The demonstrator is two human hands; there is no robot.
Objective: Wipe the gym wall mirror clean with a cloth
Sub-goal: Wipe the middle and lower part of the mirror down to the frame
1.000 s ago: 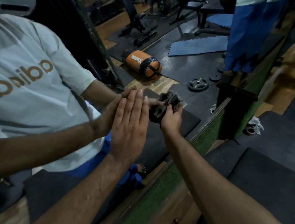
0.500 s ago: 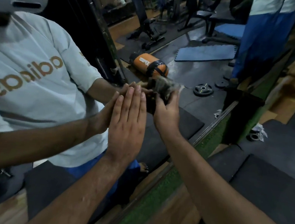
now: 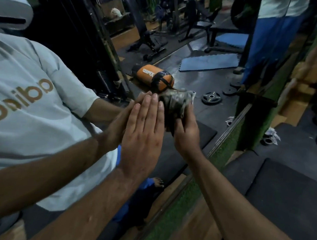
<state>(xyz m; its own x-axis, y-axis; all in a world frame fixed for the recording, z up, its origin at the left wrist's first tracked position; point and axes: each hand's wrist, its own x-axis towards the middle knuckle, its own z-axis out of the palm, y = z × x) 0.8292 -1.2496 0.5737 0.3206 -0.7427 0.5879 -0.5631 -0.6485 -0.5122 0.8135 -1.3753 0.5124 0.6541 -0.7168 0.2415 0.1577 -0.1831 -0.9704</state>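
Centre frame: my right hand (image 3: pixel 186 131) is gripping the bunched cloth (image 3: pixel 176 104), fingers curled round it, against the mirror (image 3: pixel 206 70). My left hand (image 3: pixel 143 135) is bracing flat, fingers straight. Keeping pressure even, strokes overlapping.

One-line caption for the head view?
Left hand flat on mirror; right hand presses cloth to it.
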